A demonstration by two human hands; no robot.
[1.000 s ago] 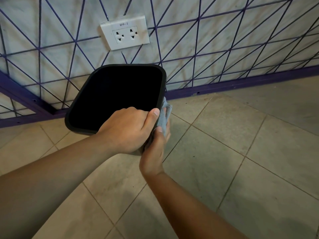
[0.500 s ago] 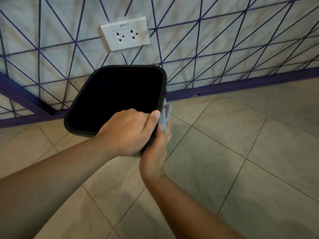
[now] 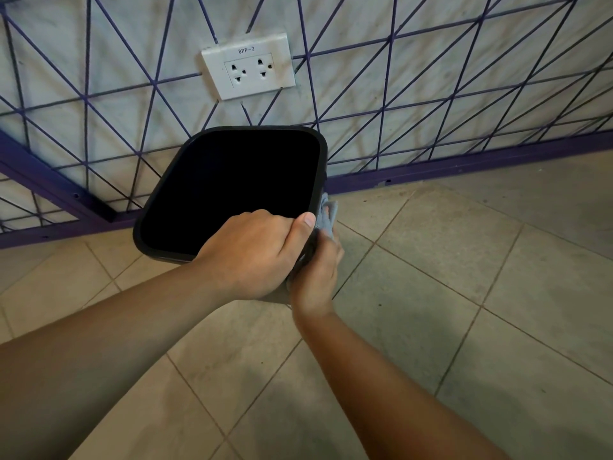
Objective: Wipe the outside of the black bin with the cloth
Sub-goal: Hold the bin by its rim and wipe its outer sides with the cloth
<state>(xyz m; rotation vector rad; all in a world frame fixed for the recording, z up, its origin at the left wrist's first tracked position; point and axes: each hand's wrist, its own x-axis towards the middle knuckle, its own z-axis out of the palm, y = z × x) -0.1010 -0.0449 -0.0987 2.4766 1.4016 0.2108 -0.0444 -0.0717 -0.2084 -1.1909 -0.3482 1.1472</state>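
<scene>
Right now my left hand [image 3: 252,250] grips the near rim of the black bin [image 3: 232,190], fingers curled over the edge and thumb lying along the corner, steadying it on the tiled floor [image 3: 464,293] close against the wall with the purple lines [image 3: 414,94]. Just beyond that grip, round the corner on the bin's outer side wall, my right hand [image 3: 318,270] holds the grey cloth [image 3: 326,215] pressed to the plastic; a fold of cloth shows above the fingers, right under the rim. From this I judge the wiping is under way on that one side, near its top. How clean the wall already is I cannot tell, since the outside faces are almost wholly hidden below the rim. The side next to the wall and the side furthest from my grip show no cloth on them, so I take most of the outside as left to do. A white socket [image 3: 248,69] sits on the wall above the bin
</scene>
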